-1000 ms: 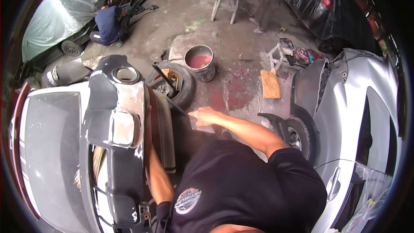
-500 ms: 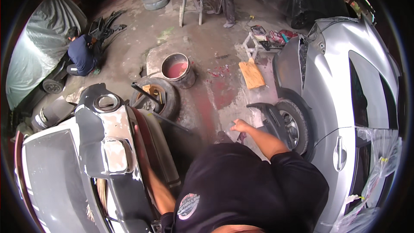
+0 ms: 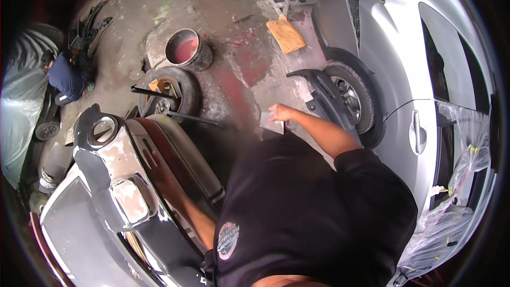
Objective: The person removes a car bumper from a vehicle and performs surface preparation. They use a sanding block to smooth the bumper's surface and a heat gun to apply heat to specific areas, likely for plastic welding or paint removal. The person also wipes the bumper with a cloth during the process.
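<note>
My right hand (image 3: 280,113) is closed on a thin pale grey sheet (image 3: 272,122), held out in front of my black shirt. What the sheet is made of, I cannot tell. My left hand (image 3: 163,176), somewhat blurred, reaches along the inner side of a black bumper (image 3: 172,244), its fingers stretched out and nothing seen in them. Pale sanded patches and a round opening mark the bumper, which rests over a grey car panel (image 3: 74,228). Whether my left fingers touch its edge is unclear.
A bucket (image 3: 202,58) of reddish liquid stands ahead, beside a tire (image 3: 191,95) holding loose parts. To the right is a silver car (image 3: 396,79) with a dark bumper piece (image 3: 319,90) by its wheel. Brown cardboard (image 3: 287,34) lies farther off. A person (image 3: 69,74) crouches at left.
My view has tilted, so the bucket, tire and car sit higher in the picture. My right hand has come up, and the grey sheet in it now shows. My left hand stays by the bumper.
</note>
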A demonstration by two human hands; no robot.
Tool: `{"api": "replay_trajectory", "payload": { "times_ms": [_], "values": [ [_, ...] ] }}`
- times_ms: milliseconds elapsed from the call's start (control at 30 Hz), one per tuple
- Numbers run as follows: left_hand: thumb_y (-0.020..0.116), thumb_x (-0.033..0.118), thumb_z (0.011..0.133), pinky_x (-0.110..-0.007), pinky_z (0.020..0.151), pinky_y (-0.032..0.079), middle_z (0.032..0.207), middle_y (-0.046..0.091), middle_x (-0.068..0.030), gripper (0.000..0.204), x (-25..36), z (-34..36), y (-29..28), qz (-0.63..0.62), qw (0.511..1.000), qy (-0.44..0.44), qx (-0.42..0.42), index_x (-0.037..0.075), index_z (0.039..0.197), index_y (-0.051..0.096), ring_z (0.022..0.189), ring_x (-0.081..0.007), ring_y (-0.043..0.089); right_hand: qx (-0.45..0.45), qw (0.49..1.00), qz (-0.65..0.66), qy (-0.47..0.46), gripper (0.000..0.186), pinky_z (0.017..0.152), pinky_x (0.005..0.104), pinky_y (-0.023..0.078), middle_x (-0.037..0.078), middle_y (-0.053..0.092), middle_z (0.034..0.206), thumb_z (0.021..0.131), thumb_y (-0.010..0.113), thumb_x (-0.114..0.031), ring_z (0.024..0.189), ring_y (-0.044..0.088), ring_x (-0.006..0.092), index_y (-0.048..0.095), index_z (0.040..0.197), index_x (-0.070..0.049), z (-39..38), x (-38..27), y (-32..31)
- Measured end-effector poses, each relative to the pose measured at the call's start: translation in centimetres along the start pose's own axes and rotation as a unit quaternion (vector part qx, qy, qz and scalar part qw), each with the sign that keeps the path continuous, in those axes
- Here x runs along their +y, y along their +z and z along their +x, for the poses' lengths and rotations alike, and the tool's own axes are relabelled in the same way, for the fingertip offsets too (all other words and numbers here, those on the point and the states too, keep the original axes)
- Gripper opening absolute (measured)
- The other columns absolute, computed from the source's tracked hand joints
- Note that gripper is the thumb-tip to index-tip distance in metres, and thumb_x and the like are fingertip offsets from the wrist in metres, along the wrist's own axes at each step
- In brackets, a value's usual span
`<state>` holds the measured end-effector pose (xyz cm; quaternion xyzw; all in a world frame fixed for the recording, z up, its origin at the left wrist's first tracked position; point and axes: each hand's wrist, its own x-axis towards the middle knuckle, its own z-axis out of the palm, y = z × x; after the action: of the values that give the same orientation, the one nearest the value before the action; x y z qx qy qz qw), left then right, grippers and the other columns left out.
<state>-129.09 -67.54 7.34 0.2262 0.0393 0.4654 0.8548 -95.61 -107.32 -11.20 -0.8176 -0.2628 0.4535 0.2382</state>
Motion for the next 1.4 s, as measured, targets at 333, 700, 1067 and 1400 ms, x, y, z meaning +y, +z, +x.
{"api": "replay_trajectory", "payload": {
  "times_ms": [333,700,1067,1400],
  "values": [
    [0.061,0.022,0.097,-0.040,0.078,0.054,0.096,0.065,-0.0091,0.029,-18.1,-9.1,-2.0,0.362,0.760,-0.462,0.280,0.003,0.119,0.058,0.086,-0.0269,0.065,0.166,0.880,0.428,0.126,0.081,0.103,0.0324,0.044,0.025,0.057,0.137,0.082,0.073,-0.019,0.124,0.058,0.0269,0.035,0.146,0.013,-6.3,5.8,-6.3],
    [0.059,0.024,0.099,-0.032,0.069,0.056,0.102,0.068,-0.0122,0.035,-26.6,-8.0,-1.4,0.610,0.506,-0.605,0.075,0.001,0.125,0.060,0.088,-0.0215,0.068,0.423,0.826,0.012,0.373,0.049,0.096,0.0457,0.050,0.016,0.058,0.127,0.082,0.067,-0.016,0.116,0.058,0.0352,0.059,0.131,-0.012,-14.5,30.3,-8.5],
    [0.056,0.021,0.097,-0.036,0.075,0.058,0.107,0.068,-0.0163,0.037,-36.3,-7.8,3.4,0.631,0.421,-0.649,0.061,-0.001,0.127,0.060,0.095,-0.0260,0.069,0.252,0.842,-0.190,0.437,0.055,0.109,0.0690,0.027,0.022,0.024,0.156,0.093,0.048,-0.019,0.142,0.023,0.0540,0.042,0.148,-0.016,-7.8,36.7,-3.1],
    [0.062,0.030,0.097,-0.032,0.070,0.057,0.102,0.068,-0.0121,0.038,-37.5,-1.2,2.5,0.630,0.488,-0.602,0.049,0.003,0.124,0.062,0.086,-0.0203,0.068,0.245,0.871,-0.118,0.409,0.066,0.109,0.0607,0.031,0.024,0.026,0.154,0.079,0.069,-0.015,0.137,0.033,0.0482,0.050,0.142,-0.018,-7.5,30.3,-9.6]
  ]
}}
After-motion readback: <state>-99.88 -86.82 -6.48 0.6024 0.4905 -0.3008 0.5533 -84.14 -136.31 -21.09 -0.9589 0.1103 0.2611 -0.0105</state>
